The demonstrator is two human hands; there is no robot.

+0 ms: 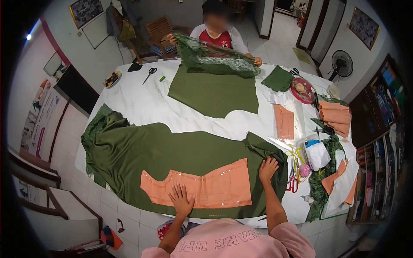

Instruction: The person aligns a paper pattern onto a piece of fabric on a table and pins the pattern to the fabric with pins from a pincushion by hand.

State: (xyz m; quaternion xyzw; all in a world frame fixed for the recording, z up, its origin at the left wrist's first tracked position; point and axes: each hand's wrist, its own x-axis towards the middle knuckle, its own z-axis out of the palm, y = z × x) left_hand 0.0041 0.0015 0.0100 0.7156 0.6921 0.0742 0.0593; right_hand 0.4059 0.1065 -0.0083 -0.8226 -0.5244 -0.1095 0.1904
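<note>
Nearest the camera is a pale pink T-shirt [228,238] with outlined lettering, worn by the person whose two bare hands reach forward over a white marbled table [144,103]; the hands are apart from each other. The left hand [182,199] lies flat, palm down and fingers spread, on the lower part of a flat orange pattern piece [223,185] with curved cut-outs and small pale glints along its edges; this piece rests on a broad sheet of smooth olive-green fabric [206,146], near the person's edge of the table. The right hand [268,170] lies palm down with its fingers extended over a bunched, folded part of that same fabric, beyond the orange piece's right end; at the far left the fabric gathers into loose folds beside dark green lace [89,144].

To the right of the right hand lie red-handled scissors [292,184], a round pink object [304,170] and a yellow tape [296,153]; further up that side are a smaller orange piece [285,121], a stack of folded orange material [334,116] and a round red dish [306,99].

Across the table a co-worker in a red-and-white top [223,43] holds up a sheet of sheer green lace [215,59] with a hand at each end; below it lies a second olive-green cloth [215,92], well apart from the orange pattern piece; black-handled scissors [149,76] lie to its left.
</note>
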